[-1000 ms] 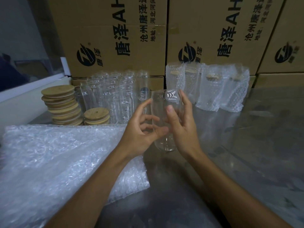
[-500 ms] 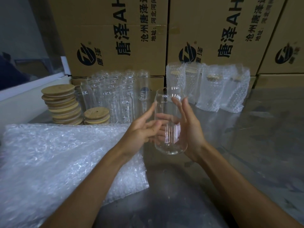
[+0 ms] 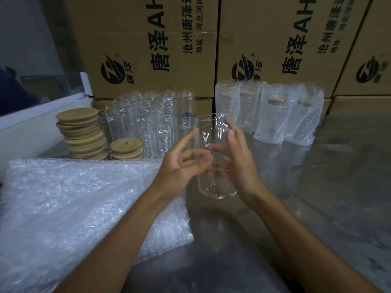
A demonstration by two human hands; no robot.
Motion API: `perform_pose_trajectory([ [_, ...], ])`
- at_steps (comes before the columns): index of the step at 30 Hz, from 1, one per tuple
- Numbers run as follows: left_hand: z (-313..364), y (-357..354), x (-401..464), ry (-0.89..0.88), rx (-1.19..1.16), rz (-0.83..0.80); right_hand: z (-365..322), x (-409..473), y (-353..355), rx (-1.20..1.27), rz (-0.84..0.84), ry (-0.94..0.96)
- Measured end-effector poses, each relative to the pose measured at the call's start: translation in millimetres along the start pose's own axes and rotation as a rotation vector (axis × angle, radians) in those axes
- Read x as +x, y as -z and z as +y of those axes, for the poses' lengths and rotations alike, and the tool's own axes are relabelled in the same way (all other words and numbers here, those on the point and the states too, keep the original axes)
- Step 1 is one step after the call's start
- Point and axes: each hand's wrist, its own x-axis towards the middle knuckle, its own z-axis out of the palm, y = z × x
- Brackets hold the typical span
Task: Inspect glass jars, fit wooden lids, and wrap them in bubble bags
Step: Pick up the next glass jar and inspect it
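Observation:
A clear glass jar [image 3: 215, 187] without a lid hangs upright above the metal table, held between both hands. My left hand [image 3: 182, 172] is on its left side, with the index fingertip near the rim and the thumb against the middle of the wall. My right hand [image 3: 241, 166] grips the right side, its fingers curling behind the glass and showing through it. Stacks of round wooden lids [image 3: 81, 134] stand at the back left. A pile of bubble bags [image 3: 74, 208] lies flat at the left.
A cluster of several bare glass jars [image 3: 152, 121] stands behind my hands. Several bubble-wrapped jars [image 3: 270, 115] line the back right. Printed cardboard boxes [image 3: 148, 49] wall off the back. The steel table [image 3: 317, 208] stretches to the right, and a white ledge [image 3: 31, 123] borders the left.
The jar has been turned between my fingers and tipped back upright. My right hand shifted from the jar's front to its right side and back.

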Motion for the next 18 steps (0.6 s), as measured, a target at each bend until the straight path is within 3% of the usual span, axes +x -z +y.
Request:
perform_pose_trajectory([
  [6,4,-3,-1,0.025,-0.069,-0.061,-1,5,5,0.307,-0.045,-0.232],
  [9,4,-4,-1,0.012,-0.040,-0.047,2,4,1,0.223,0.051,-0.124],
  [13,1,-6,-1,-0.071,0.037,0.026,10,-1,-4,-0.122,0.117,0.138],
  [18,-1,-6,0,-0.084,0.084,0.026,9,-1,-5,-0.164,0.159,0.144],
])
